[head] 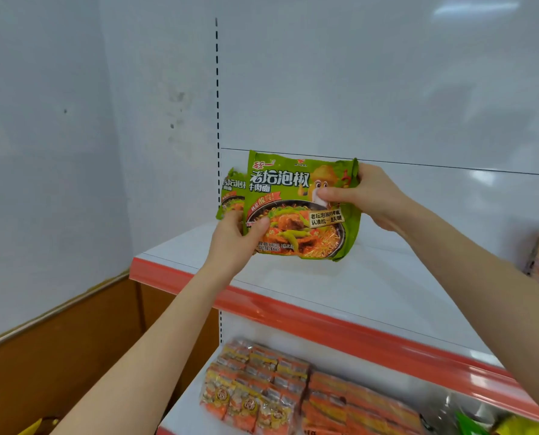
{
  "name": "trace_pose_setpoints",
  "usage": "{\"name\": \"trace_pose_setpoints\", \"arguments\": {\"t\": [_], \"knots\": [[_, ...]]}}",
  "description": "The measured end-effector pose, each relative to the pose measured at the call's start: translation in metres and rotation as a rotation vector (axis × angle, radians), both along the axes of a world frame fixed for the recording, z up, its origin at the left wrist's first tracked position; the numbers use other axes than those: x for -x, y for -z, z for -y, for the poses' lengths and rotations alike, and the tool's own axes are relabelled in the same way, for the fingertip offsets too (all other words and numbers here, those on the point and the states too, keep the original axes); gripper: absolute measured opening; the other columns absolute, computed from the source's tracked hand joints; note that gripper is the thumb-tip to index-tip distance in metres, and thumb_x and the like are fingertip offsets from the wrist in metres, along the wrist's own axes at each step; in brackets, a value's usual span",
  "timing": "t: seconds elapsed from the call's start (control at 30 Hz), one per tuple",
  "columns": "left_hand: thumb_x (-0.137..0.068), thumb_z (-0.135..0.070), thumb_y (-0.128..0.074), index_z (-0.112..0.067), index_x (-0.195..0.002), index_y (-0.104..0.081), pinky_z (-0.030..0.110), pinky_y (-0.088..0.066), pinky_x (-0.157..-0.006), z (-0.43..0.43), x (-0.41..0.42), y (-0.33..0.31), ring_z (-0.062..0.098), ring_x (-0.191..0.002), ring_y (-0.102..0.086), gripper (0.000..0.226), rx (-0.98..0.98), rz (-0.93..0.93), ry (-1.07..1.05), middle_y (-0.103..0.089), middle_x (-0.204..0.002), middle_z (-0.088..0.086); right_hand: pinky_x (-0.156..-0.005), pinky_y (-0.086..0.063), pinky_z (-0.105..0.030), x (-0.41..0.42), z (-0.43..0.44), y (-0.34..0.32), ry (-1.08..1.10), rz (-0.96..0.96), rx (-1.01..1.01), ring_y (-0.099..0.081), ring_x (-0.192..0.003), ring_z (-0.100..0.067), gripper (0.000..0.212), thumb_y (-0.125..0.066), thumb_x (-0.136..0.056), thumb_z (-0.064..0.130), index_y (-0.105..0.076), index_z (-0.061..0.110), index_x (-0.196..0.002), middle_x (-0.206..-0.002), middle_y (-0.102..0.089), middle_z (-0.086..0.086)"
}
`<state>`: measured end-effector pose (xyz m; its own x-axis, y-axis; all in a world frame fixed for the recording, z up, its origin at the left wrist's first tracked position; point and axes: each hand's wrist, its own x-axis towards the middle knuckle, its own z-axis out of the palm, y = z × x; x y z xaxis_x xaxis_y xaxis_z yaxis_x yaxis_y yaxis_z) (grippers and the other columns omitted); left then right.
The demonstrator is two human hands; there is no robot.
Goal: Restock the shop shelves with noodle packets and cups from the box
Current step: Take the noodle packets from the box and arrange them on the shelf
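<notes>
At frame centre, above the white upper shelf (340, 277), a green noodle packet (299, 208) is being held upright by both hands: left hand (233, 243) closed on its lower left corner, right hand (365, 196) pinching its upper right edge. A second green packet (232, 193) is being kept just behind, at its left. Orange snack packs (261, 387) are lying on the lower shelf (180, 416).

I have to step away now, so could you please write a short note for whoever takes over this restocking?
Left hand grips the lower left corner of the front green noodle packet; right hand grips its upper right edge.
It stands upright on the white upper shelf, at the left end, in front of a second green packet.
Done: one green packet placed.
Left: release this one, fill the rest of the shelf. The box is out of view.
</notes>
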<state>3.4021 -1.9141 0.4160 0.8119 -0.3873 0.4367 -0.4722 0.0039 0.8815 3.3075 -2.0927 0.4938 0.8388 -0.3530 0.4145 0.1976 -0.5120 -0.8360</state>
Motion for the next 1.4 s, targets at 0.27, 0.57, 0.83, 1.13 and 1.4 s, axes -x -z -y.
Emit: {"name": "trace_pose_setpoints", "arguments": {"t": [0.27, 0.57, 0.83, 1.13, 1.4], "knots": [[-0.091, -0.048, -0.048, -0.005, -0.136, -0.035, 0.036, -0.041, -0.097, 0.063, 0.018, 0.026, 0.027, -0.124, -0.046, 0.064, -0.689, 0.393, -0.016, -0.048, -0.136, 0.013, -0.058, -0.052, -0.018, 0.035, 0.083, 0.001, 0.203, 0.067, -0.081, -0.064, -0.069, -0.006, 0.019, -0.070, -0.076, 0.003, -0.064, 0.016, -0.088, -0.083, -0.066, 0.003], [-0.090, -0.055, -0.043, -0.008, -0.124, -0.050, 0.042, -0.040, -0.100, 0.085, 0.010, 0.047, 0.029, -0.117, -0.048, 0.059, -1.061, 0.408, 0.081, -0.052, -0.128, 0.012, -0.048, -0.052, -0.014, 0.026, 0.158, 0.032, 0.360, 0.006, -0.185, -0.058, -0.070, -0.012, 0.034, -0.066, -0.077, -0.005, -0.059, -0.001, -0.110, -0.080, -0.061, 0.000], [-0.091, -0.055, -0.039, -0.007, -0.126, -0.048, 0.041, -0.039, -0.101, 0.081, 0.014, 0.047, 0.026, -0.119, -0.047, 0.060, -1.066, 0.428, 0.075, -0.051, -0.131, 0.009, -0.061, -0.047, -0.024, -0.006, 0.172, 0.050, 0.348, -0.005, -0.214, -0.056, -0.073, -0.015, 0.025, -0.066, -0.079, -0.003, -0.058, 0.006, -0.101, -0.078, -0.058, 0.000], [-0.091, -0.056, -0.039, -0.008, -0.126, -0.048, 0.041, -0.038, -0.101, 0.081, 0.014, 0.048, 0.025, -0.119, -0.047, 0.061, -1.067, 0.427, 0.076, -0.051, -0.131, 0.009, -0.084, -0.048, -0.037, -0.011, 0.184, 0.055, 0.524, -0.105, 0.042, -0.060, -0.097, -0.028, 0.035, -0.075, -0.073, 0.013, -0.063, 0.002, -0.104, -0.105, -0.064, -0.015], [-0.092, -0.054, -0.037, -0.008, -0.129, -0.048, 0.040, -0.038, -0.102, 0.079, 0.019, 0.044, 0.027, -0.122, -0.045, 0.060, -1.092, 0.444, 0.070, -0.049, -0.133, 0.011, -0.074, -0.044, -0.032, -0.002, 0.176, 0.053, 0.662, -0.131, 0.116, -0.055, -0.103, -0.024, 0.064, -0.074, -0.072, 0.036, -0.049, 0.003, -0.120, -0.107, -0.056, -0.007]]}}
